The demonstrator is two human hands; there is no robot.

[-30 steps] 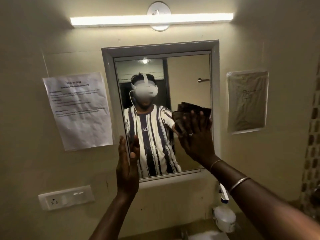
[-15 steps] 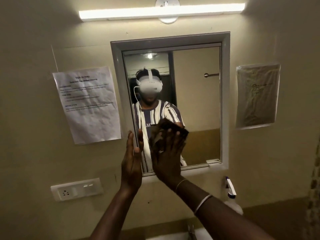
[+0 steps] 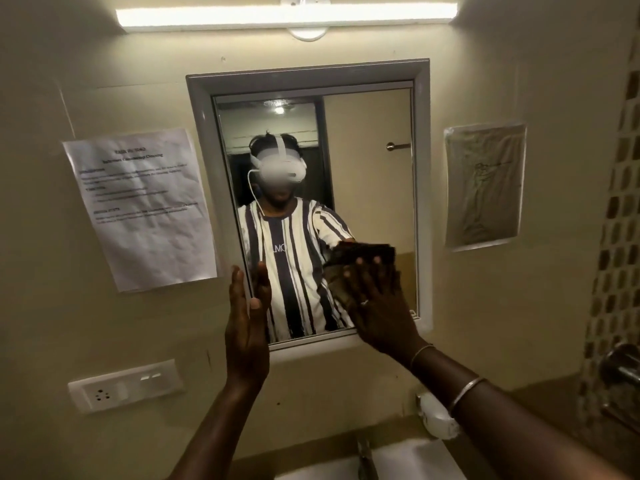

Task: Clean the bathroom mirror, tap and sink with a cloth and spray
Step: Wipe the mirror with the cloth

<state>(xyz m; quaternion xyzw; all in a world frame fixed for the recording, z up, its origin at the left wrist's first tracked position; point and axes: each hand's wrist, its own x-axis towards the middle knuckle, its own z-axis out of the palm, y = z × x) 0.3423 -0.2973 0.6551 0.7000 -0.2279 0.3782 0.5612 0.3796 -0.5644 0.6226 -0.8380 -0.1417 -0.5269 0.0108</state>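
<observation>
Now right hand (image 3: 377, 306) presses cloth (image 3: 360, 265) (long axis seemingly horizontal) onto mirror (image 3: 374, 168).

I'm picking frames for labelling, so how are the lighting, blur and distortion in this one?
Head view: the tube light is blown out while the room is dim and yellowish; wide-angle distortion leans the mirror and its frame; print on the paper notice is too blurred to read.
</observation>
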